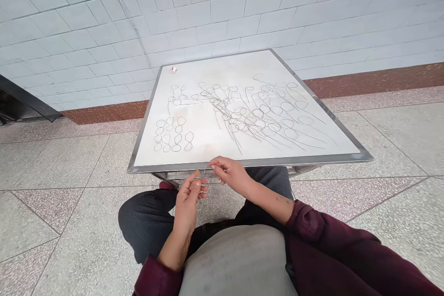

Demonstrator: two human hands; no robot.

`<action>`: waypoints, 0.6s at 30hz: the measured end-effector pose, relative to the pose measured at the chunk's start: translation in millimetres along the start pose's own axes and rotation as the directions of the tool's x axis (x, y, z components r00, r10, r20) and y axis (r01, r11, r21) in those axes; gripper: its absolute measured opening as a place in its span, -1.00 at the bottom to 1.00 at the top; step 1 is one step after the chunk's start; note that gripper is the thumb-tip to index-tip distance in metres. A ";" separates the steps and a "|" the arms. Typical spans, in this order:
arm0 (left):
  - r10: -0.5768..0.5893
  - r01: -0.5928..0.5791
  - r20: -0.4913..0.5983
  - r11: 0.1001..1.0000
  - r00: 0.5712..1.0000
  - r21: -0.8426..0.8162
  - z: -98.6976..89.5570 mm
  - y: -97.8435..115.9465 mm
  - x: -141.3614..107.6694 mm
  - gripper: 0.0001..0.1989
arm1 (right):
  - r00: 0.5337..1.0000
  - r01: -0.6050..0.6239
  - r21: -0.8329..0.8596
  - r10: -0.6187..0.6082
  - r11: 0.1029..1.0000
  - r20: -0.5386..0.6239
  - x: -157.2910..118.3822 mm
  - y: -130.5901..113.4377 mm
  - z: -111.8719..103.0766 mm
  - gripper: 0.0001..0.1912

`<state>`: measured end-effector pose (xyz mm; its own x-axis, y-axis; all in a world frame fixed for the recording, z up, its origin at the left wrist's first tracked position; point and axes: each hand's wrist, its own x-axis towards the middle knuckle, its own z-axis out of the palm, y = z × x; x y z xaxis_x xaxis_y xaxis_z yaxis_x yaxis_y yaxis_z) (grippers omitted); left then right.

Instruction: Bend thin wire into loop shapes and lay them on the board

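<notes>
Between my two hands, just off the near table edge, is a thin looped wire (pixel 209 188). My left hand (pixel 190 194) pinches its lower loop between thumb and fingers. The fingers of my right hand (pixel 229 174) are closed on the upper part of the same wire. Beyond my hands, many thin wires with looped ends (pixel 249 115) lie tangled over the middle and right of the white table (pixel 204 134). Several double-loop wires (pixel 178 139) sit in short rows at the left.
A small white and red object (pixel 174 70) rests near the table's far left corner. The table has a grey metal rim (pixel 249 163). A white tiled wall (pixel 215 23) stands behind it. My knees are under the near edge.
</notes>
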<state>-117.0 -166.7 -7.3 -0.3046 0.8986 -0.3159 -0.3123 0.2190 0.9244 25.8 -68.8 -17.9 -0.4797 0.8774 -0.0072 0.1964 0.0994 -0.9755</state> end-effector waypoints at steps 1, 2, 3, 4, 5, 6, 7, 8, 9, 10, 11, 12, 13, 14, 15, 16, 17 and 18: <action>-0.011 0.011 -0.005 1.000 1.000 -0.030 -1.7 -0.9 0.7 -0.48 | 1.000 -0.012 0.007 0.012 1.000 -0.001 4.0 1.0 -1.4 -0.79; -0.023 0.023 -0.010 0.999 1.000 -0.049 -3.9 -1.9 1.4 -0.47 | 1.000 -0.022 0.005 0.023 1.000 -0.001 9.0 2.4 -3.1 -0.79; -0.033 0.032 -0.017 0.998 0.999 -0.057 -6.6 -3.0 2.0 -0.46 | 1.000 -0.027 -0.010 0.027 1.000 -0.004 14.8 3.9 -5.2 -0.79; -0.039 0.038 -0.025 0.998 0.999 -0.056 -9.9 -4.3 2.6 -0.46 | 1.000 -0.026 -0.042 0.026 0.999 -0.007 21.5 5.3 -7.6 -0.78; -0.041 0.040 -0.031 0.998 0.999 -0.050 -13.6 -5.8 3.2 -0.46 | 1.000 -0.020 -0.093 0.019 0.995 -0.009 29.0 6.1 -10.4 -0.77; -0.041 0.040 -0.035 0.998 0.999 -0.042 -17.6 -7.5 3.8 -0.46 | 1.000 -0.005 -0.165 0.004 0.986 -0.009 37.1 6.4 -13.3 -0.77; -0.043 0.042 -0.035 0.999 0.998 -0.035 -21.6 -9.6 4.3 -0.46 | 1.000 0.012 -0.246 -0.014 0.969 -0.008 45.8 6.0 -16.2 -0.76; -0.047 0.046 -0.038 0.998 0.998 -0.031 -25.5 -11.9 5.0 -0.46 | 0.999 0.028 -0.321 -0.032 0.947 -0.007 54.8 5.1 -18.8 -0.76; -0.055 0.054 -0.046 0.998 0.997 -0.028 -28.9 -14.5 5.7 -0.45 | 0.999 0.040 -0.383 -0.045 0.923 -0.006 63.8 4.0 -20.9 -0.76; -0.062 0.061 -0.051 0.998 0.997 -0.027 -31.7 -17.2 6.4 -0.45 | 0.999 0.046 -0.426 -0.054 0.903 -0.007 72.8 3.0 -22.2 -0.76; -0.070 0.068 -0.055 0.997 0.996 -0.028 -33.7 -19.9 7.1 -0.44 | 0.998 0.047 -0.452 -0.057 0.891 -0.009 81.4 2.3 -22.7 -0.76; -0.080 0.079 -0.056 0.996 0.995 -0.029 -34.9 -22.5 7.7 -0.44 | 0.999 0.042 -0.465 -0.054 0.884 -0.011 89.6 2.0 -22.3 -0.75; -0.092 0.090 -0.052 0.996 0.994 -0.029 -35.4 -24.9 8.2 -0.44 | 0.999 0.034 -0.476 -0.045 0.879 -0.013 97.3 2.4 -21.2 -0.74; -0.105 0.104 -0.046 0.994 0.993 -0.027 -35.4 -27.1 8.5 -0.43 | 0.999 0.025 -0.491 -0.037 0.871 -0.015 104.3 3.2 -19.6 -0.74; -0.118 0.118 -0.039 0.993 0.992 -0.024 -35.0 -29.0 8.7 -0.43 | 0.999 0.017 -0.508 -0.030 0.861 -0.018 110.7 4.6 -17.8 -0.73; -0.130 0.130 -0.030 0.991 0.991 -0.019 -34.5 -30.7 8.9 -0.43 | 0.999 0.013 -0.526 -0.028 0.851 -0.021 116.4 6.1 -15.9 -0.72; -0.139 0.139 -0.022 0.990 0.990 -0.015 -34.1 -32.4 9.0 -0.42 | 0.999 0.012 -0.543 -0.029 0.840 -0.023 121.6 7.8 -14.2 -0.72; -0.144 0.144 -0.011 0.990 0.990 -0.010 -33.9 -34.0 9.2 -0.43 | 0.999 0.015 -0.560 -0.034 0.829 -0.025 126.3 9.3 -12.7 -0.71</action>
<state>-139.7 -178.8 -48.9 -0.2668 0.8532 -0.4481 -0.3618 0.3423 0.8671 -22.1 48.9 -25.1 -0.4646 0.8849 0.0319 0.6344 0.3578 -0.6852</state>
